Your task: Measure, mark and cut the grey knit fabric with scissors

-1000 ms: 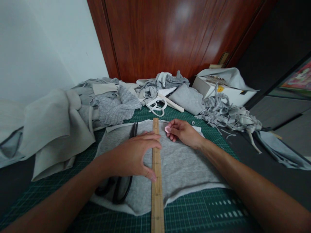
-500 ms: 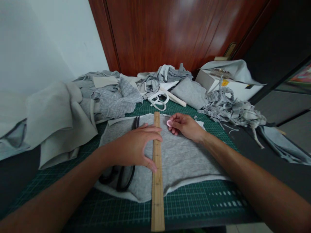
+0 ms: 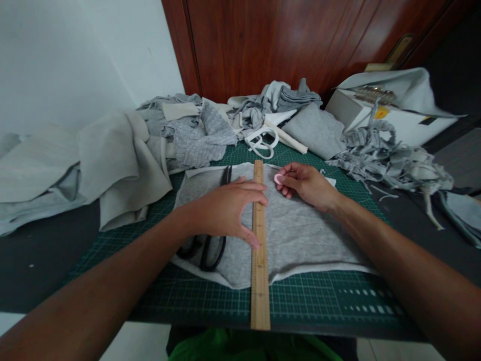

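Note:
A wooden ruler (image 3: pixel 259 260) lies lengthwise across a piece of grey knit fabric (image 3: pixel 300 235), its near end reaching the front edge of the table. My left hand (image 3: pixel 229 208) rests on it with thumb and fingers spread apart, the fingertips pressing its surface. Beneath that hand, partly hidden, black-handled scissors (image 3: pixel 215 256) lie on the fabric. To the right of the ruler's far end, my right hand (image 3: pixel 306 184) pinches a small pink piece of tailor's chalk (image 3: pixel 278 179) between thumb and fingers, just over the cloth.
A green cutting mat (image 3: pixel 300 296) lies under the fabric. White-handled scissors (image 3: pixel 262 143) sit behind it, near heaped grey cloth (image 3: pixel 203 133). Larger fabric pieces (image 3: pixel 108 150) are at left. At right stand a white box (image 3: pixel 404 128) and a pile of fabric scraps (image 3: pixel 398 165).
The camera view has shifted, so everything sits further right and higher in the picture. Both hands keep about the same places relative to the ruler and fabric.

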